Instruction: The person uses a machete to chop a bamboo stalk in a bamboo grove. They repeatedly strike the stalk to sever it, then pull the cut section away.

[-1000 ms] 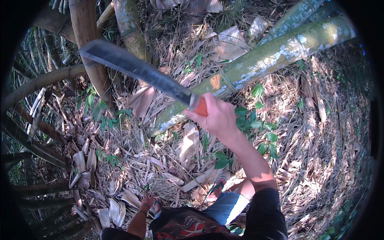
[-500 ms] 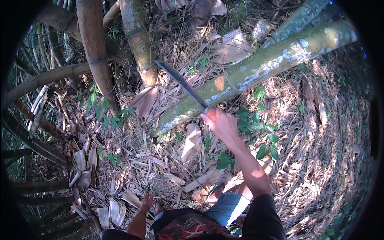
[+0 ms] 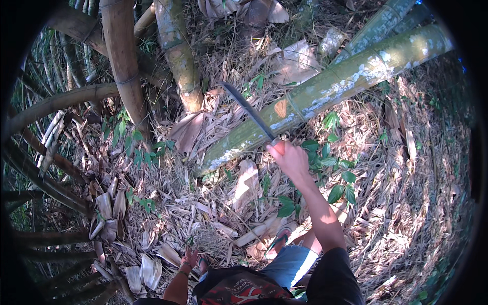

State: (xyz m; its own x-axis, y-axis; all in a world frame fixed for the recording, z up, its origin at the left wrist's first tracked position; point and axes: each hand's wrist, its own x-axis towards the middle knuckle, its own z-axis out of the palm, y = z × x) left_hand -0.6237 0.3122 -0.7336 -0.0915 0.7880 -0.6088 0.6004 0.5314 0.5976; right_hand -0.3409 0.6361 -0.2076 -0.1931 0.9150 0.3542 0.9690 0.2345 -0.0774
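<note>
My right hand (image 3: 293, 161) is closed around the orange-red handle of a machete (image 3: 248, 108). Its long dark blade points up and to the left, crossing over a thick green bamboo culm (image 3: 340, 90) with whitish patches. Whether the blade touches the culm I cannot tell. A pale tan cut mark (image 3: 280, 108) shows on the culm's side, just right of the blade. Low in the picture, near my left foot, my left hand (image 3: 189, 258) hangs with its fingers apart and nothing visible in it.
Upright bamboo stems (image 3: 122, 61) crowd the upper left, and curved stems (image 3: 66, 104) reach in from the left edge. Dry leaves and husks (image 3: 386, 223) cover the ground. Small green plants (image 3: 328, 157) grow beside my right hand. Sandalled feet (image 3: 278, 241) stand below.
The machete's tip has shifted right and slightly down, with my right hand a little further right. The whole view has also shifted slightly. My left hand stays low.
</note>
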